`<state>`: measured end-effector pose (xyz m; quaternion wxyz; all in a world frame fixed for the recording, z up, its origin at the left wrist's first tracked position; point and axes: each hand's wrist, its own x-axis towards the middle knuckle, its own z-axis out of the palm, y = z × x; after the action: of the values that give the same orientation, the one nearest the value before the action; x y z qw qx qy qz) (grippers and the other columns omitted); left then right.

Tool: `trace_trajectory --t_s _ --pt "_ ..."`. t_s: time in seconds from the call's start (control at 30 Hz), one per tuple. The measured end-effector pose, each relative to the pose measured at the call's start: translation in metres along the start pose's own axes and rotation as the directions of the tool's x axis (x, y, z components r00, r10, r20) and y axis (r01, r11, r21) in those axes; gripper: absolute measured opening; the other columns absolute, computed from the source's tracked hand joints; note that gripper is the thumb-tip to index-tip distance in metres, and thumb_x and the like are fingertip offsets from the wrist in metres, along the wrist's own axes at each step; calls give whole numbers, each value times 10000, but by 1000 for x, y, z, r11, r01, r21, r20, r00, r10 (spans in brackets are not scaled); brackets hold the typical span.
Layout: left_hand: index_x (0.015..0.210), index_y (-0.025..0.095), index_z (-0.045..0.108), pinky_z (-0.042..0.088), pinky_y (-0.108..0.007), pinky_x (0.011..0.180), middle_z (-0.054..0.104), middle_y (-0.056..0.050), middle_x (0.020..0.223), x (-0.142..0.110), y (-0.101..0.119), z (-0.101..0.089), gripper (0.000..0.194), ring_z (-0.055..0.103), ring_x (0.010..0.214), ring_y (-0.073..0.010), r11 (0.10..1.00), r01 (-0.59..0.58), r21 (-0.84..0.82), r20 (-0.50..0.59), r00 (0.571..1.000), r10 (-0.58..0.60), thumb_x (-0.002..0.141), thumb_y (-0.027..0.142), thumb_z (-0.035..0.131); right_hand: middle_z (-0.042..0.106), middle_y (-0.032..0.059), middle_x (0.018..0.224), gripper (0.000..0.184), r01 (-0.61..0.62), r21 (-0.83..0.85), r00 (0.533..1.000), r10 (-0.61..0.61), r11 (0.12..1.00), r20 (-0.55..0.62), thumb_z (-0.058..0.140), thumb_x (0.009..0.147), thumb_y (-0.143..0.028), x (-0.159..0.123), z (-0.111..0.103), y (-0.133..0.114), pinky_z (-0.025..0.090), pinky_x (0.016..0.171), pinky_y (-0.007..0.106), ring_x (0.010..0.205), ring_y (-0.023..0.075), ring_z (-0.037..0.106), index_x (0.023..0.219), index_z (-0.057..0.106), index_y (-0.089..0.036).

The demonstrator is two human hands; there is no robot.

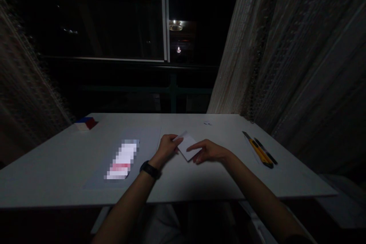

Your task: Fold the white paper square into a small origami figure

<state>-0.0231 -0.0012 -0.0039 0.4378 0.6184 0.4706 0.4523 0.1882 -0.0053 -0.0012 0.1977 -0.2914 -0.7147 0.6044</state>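
A small white square of paper point(187, 145) is held just above the white table point(57, 160) near its middle. My left hand point(167, 148), with a dark watch on the wrist, pinches the paper's left edge between thumb and fingers. On the paper's right side my right hand point(210, 151) grips it, index finger stretched along the lower edge.
A grey sheet point(143, 137) with a blurred white and red slip on it point(122, 159) lies left of my hands. At the far left corner sits a coloured cube point(85, 123). A yellow utility knife point(259, 151) and a black pen point(265, 150) lie to the right. Curtains hang on both sides of a dark window.
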Motion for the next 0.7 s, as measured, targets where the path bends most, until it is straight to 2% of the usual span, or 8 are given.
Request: trace_trajectory --t_s 0.07,0.13,0.2,0.27,0.43,0.57,0.63,0.7 --pt "655 92 632 322 -202 393 527 2 459 -1 2 1 339 453 393 -91 1000 12 -12 19 1000 -11 663 431 633 672 79 882 713 42 65 998 -40 997 -39 797 513 -239 0 -2 -1 485 682 289 751 166 637 1179 550 -175" --pt "653 91 635 324 -198 390 532 0 463 -2 4 2 321 457 397 -88 1000 22 -17 52 998 -21 660 412 642 668 67 865 590 77 49 994 -73 996 -86 795 519 -237 0 -3 0 481 686 282 753 161 631 1075 619 -152" --pt "647 89 638 330 -194 389 534 -1 463 -3 5 5 293 465 404 -88 999 28 -22 71 997 -27 647 381 659 674 65 796 404 68 10 991 -66 998 -114 768 573 -276 1 -4 1 477 661 271 708 149 623 935 675 -119" --pt "672 84 647 343 -192 389 556 -7 488 -3 6 7 265 477 411 -88 999 35 -39 77 996 -32 621 341 685 678 76 730 317 53 3 990 -53 999 -132 721 642 -337 2 -4 3 472 615 263 639 136 611 851 692 -100" --pt "759 74 656 423 -206 421 617 -31 591 -2 4 11 288 542 463 -110 990 66 -125 64 996 -58 570 278 728 689 127 751 389 103 112 981 -82 988 -177 652 694 -456 4 0 5 465 571 256 653 161 629 779 690 -79" --pt "783 68 655 464 -225 454 634 -50 624 0 1 10 302 575 505 -132 988 63 -140 44 997 -57 599 300 714 685 136 741 389 76 138 982 -50 988 -184 671 680 -435 7 1 7 463 533 240 640 165 631 774 688 -58" --pt "776 65 657 465 -223 456 635 -55 619 -1 2 10 300 578 504 -134 988 64 -142 58 997 -57 619 318 702 673 120 666 381 87 134 961 -47 987 -273 680 669 -428 11 1 10 449 476 222 563 147 614 730 675 -51" --pt "762 69 660 457 -214 449 635 -56 618 -2 4 10 297 571 490 -125 987 66 -148 67 996 -57 632 333 692 653 89 593 386 101 135 921 -41 986 -387 689 651 -437 15 2 13 440 429 214 496 135 595 729 650 -61"
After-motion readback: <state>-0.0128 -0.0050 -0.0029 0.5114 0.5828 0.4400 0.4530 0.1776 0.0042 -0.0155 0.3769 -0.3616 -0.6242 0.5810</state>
